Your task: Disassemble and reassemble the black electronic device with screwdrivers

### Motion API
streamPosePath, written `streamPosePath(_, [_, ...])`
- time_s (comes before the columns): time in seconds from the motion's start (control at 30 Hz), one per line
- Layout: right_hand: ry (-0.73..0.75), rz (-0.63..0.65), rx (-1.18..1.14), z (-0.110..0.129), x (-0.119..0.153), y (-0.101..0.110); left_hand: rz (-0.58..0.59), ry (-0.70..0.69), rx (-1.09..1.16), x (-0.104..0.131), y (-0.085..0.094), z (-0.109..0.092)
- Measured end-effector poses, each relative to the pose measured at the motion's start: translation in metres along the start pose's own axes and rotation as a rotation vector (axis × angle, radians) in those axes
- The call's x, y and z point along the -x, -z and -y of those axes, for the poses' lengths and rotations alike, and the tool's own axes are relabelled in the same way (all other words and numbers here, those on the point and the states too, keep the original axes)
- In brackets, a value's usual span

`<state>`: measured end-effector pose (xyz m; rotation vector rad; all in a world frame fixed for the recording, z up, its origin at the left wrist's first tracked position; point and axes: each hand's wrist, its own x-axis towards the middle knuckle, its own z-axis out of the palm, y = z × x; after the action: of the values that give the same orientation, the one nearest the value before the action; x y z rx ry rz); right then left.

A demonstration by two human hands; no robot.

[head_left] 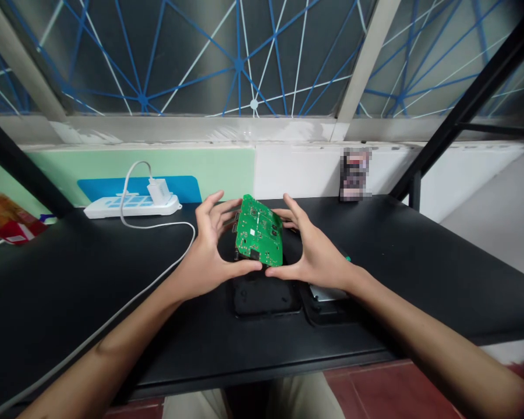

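A green circuit board is held up, tilted, over the black desk. My left hand grips its left side, thumb along the lower edge and fingers behind the ports. On the other side my right hand also holds it, thumb at the bottom edge and fingers at the back. Beneath the board lies a black plastic cover, flat on the desk. Partly hidden under my right wrist is another black casing part with a silvery metal piece on it.
A white power strip with a plugged-in charger stands at the back left; its white cable crosses the desk left of me. A red-orange packet lies far left. A blurred-out object leans against the back wall.
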<state>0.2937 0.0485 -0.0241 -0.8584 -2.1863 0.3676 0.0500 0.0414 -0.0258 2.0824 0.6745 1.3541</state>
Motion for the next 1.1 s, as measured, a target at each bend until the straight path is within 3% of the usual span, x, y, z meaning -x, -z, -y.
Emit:
streamPosePath(0.23, [-0.048, -0.034, 0.045, -0.005, -0.001, 0.001, -0.024, -0.004, -0.104, -0.002, 0.005, 0.009])
streamPosePath(0.5, [-0.064, 0.007, 0.104, -0.009, 0.001, 0.002, 0.04, -0.035, -0.293, 0.0, 0.003, 0.007])
streamPosePath(1.1, [0.15, 0.122, 0.304, 0.002, -0.002, 0.016, 0.203, -0.074, -0.501, 0.003, 0.006, 0.002])
